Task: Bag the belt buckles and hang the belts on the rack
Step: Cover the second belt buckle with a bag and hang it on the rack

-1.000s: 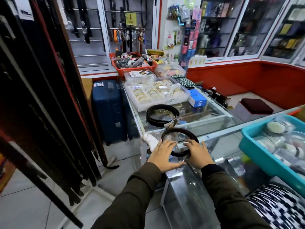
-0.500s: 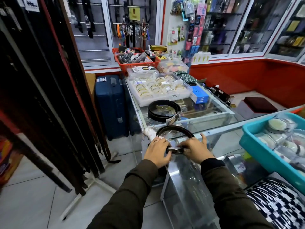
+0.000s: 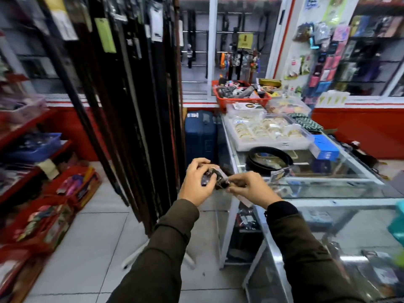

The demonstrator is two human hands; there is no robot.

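Both hands are pinching the bagged buckle [image 3: 215, 179] between them — left hand [image 3: 197, 182] cupping it, right hand [image 3: 246, 189] gripping its end. The rack [image 3: 140, 84] is hanging just left; another coiled belt [image 3: 270, 159] is lying beyond. The slippery plastic risks slipping off — blur is hiding the strap.

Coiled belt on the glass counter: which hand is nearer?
Right. The right hand is just below-left of the coiled belt, over the glass counter edge. The left hand is farther left, off the counter, nearer the hanging belts.
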